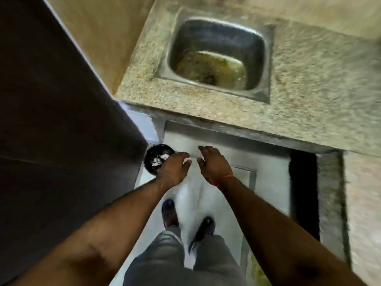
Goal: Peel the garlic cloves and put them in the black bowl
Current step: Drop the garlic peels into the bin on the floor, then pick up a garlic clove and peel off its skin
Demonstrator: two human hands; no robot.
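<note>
Person stands at the sink (218,56), both hands low over a black container (156,159) on the floor holding pale scraps, left hand (173,170) seemingly pinching something pale, right hand (214,164) loose and empty; no cloves visible, so progress unclear, peeling likely late or done.

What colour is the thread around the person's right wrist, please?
The thread on the right wrist is orange-red, seen in the head view, the only one here.

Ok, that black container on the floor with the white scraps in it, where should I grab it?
Grip the black container by its far rim, coming from above: it stands upright and open-topped, the left hand covers its near edge, and the dark wall blocks the left side.
</note>
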